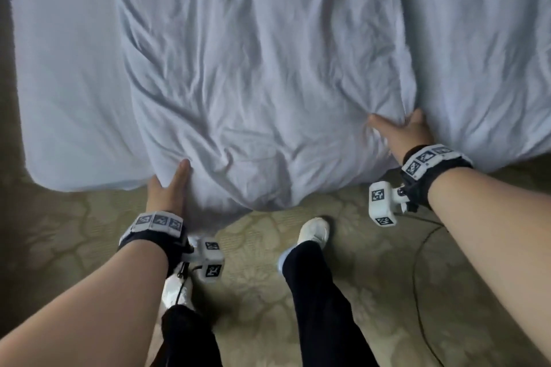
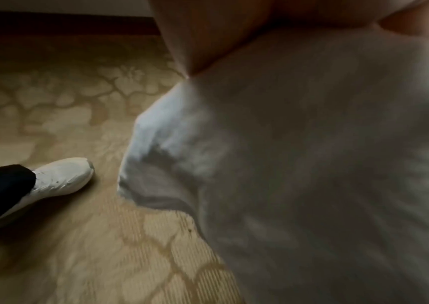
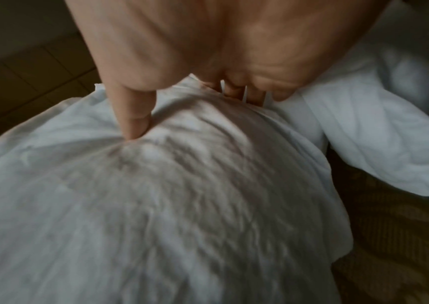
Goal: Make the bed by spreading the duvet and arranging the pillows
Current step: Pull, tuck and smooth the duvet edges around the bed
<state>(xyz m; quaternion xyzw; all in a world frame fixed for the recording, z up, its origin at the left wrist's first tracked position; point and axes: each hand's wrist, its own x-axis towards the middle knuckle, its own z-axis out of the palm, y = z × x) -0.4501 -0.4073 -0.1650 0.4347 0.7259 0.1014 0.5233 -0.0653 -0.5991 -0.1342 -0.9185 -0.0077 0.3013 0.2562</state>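
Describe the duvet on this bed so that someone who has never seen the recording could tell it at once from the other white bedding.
Start at the foot of the white bed, above the beige patterned carpet. The rumpled white fabric duvet covers its middle and right, its bulging edge hanging toward the carpet between the left hand and right hand. Deep creases distinguish it from the smooth white sheet on the left.
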